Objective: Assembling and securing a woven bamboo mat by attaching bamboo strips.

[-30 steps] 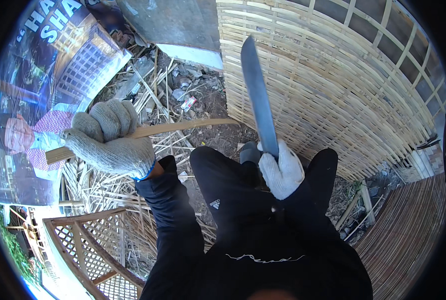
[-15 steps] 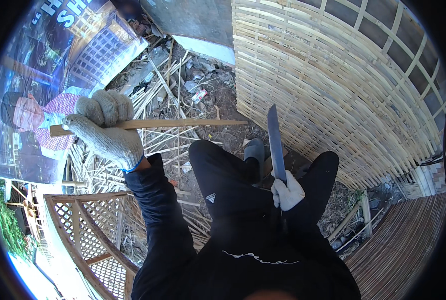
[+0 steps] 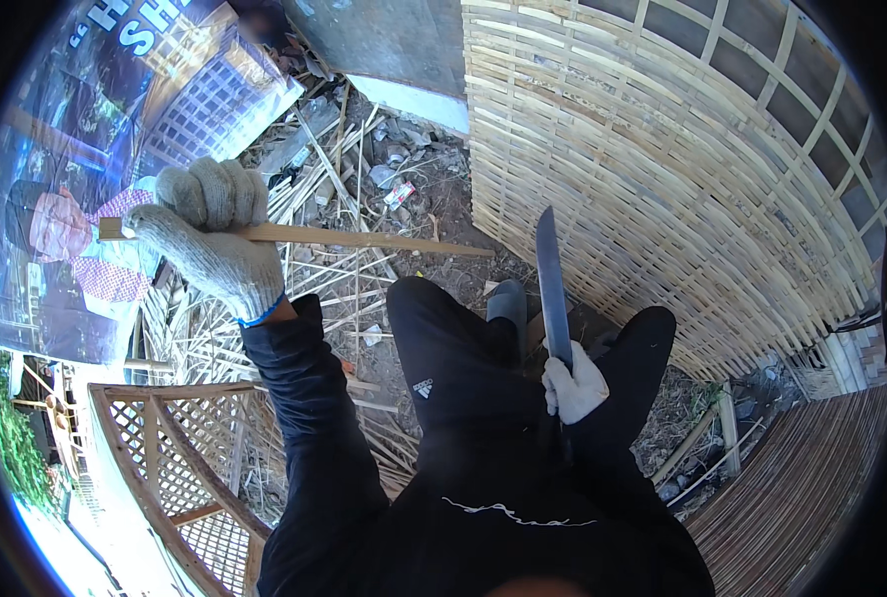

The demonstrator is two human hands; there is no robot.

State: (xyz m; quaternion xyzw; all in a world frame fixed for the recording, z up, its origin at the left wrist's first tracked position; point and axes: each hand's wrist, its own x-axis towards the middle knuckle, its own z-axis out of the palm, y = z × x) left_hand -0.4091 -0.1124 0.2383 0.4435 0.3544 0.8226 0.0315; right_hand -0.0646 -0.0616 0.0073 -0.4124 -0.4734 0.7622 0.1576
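My left hand (image 3: 210, 224), in a grey knit glove, is closed round a flat bamboo strip (image 3: 364, 239) near its left end. The strip tapers toward the right and stretches across in front of my knees, its thin tip close to the blade. In a white glove, my right hand (image 3: 575, 383) grips a machete (image 3: 551, 284) by the handle, which the fingers hide. The blade points up and away from me, between my right knee and a tall woven bamboo panel. Strip and blade look apart.
The woven bamboo panel (image 3: 643, 169) stands at the right. Cut bamboo strips (image 3: 304, 284) litter the ground at the left, with rubbish beyond. A printed banner (image 3: 75, 199) hangs at the far left, above a wooden lattice frame (image 3: 195, 468). A slatted mat (image 3: 792, 488) lies lower right.
My left hand has risen slightly, tilting the strip so its right end slopes down more. The machete and my right hand have barely shifted.
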